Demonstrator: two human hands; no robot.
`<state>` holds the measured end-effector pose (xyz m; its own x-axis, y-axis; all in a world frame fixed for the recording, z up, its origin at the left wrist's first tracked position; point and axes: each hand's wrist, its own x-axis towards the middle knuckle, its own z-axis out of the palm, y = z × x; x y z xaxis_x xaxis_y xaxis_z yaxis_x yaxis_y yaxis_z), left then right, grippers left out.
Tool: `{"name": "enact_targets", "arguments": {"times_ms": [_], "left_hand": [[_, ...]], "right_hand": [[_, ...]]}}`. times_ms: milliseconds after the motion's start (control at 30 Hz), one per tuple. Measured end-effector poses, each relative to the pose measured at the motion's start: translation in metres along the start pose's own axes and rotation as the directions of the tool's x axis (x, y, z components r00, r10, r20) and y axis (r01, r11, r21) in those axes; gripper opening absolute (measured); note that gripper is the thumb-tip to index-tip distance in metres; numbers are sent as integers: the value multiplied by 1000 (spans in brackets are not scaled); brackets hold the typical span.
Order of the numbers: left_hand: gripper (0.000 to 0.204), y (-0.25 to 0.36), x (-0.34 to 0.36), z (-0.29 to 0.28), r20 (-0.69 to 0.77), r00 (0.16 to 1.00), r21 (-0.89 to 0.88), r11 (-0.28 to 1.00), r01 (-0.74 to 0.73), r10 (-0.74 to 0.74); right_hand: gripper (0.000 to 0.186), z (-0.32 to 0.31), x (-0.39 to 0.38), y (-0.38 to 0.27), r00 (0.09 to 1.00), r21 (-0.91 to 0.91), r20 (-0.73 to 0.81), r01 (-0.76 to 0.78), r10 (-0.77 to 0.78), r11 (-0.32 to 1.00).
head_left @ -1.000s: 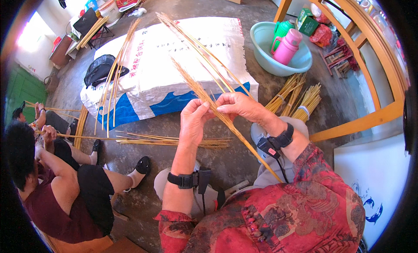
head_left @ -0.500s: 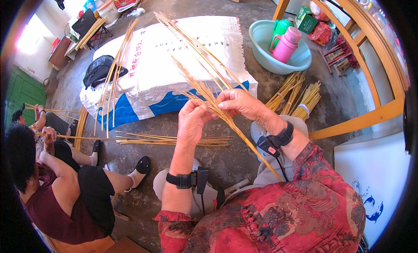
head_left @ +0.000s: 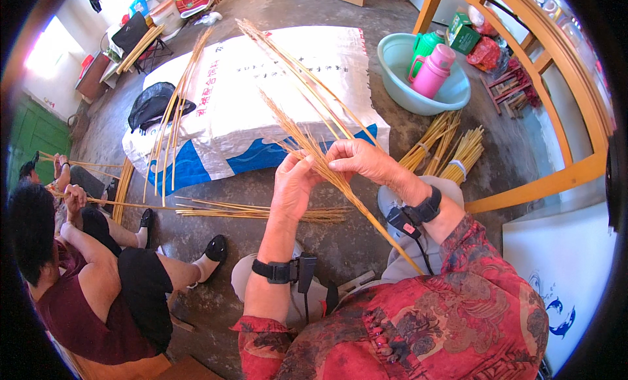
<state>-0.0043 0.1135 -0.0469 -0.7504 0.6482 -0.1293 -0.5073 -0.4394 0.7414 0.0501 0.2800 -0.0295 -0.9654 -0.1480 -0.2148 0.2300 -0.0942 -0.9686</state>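
Note:
A dry, straw-coloured stalk with a feathery seed head (head_left: 297, 133) lies slantwise in front of me, its bare stem (head_left: 386, 235) running down to my lap. My left hand (head_left: 293, 185) pinches it just below the seed head from the left side. From the right, my right hand (head_left: 360, 161) grips the same spot with thumb and bent fingers. Both hands almost touch, and the fingertips behind the stalk are partly hidden. Beyond them, more stalks (head_left: 313, 72) lie across a white woven sack (head_left: 261, 95) with a blue printed border.
A black cap (head_left: 152, 106) and loose stalks (head_left: 175, 118) rest on the sack's left part. Tied bundles (head_left: 466, 151) lie right, below a blue basin (head_left: 425, 105) holding a pink flask (head_left: 433, 72) and a green one. A co-worker (head_left: 85, 269) sits left; a wooden frame (head_left: 556, 180) stands right.
My left hand has shifted slightly to the right, toward the right hand. Both hands keep hold of the stalk, and the whole view has moved a little.

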Motion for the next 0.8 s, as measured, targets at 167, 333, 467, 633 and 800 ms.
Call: {"name": "enact_targets", "arguments": {"times_ms": [167,333,467,633,800], "left_hand": [[14,-2,-2,3,-79,997,113,994,-5,14],[14,0,-1,1,-62,997,92,995,-32,37],[14,1,-1,0,-65,997,79,996,-39,44],[12,1,-2,-2,-58,997,120,991,-52,59],[12,3,-4,0,-66,996,155,986,-52,63]], "right_hand": [[13,2,2,4,1000,-40,22,2,-1,999],[14,3,0,0,999,115,-7,-52,53,992],[14,4,1,1,999,134,-8,-39,41,990],[14,6,3,2,1000,107,1,-4,4,994],[16,9,4,-1,1000,117,-2,-8,8,993]]}}
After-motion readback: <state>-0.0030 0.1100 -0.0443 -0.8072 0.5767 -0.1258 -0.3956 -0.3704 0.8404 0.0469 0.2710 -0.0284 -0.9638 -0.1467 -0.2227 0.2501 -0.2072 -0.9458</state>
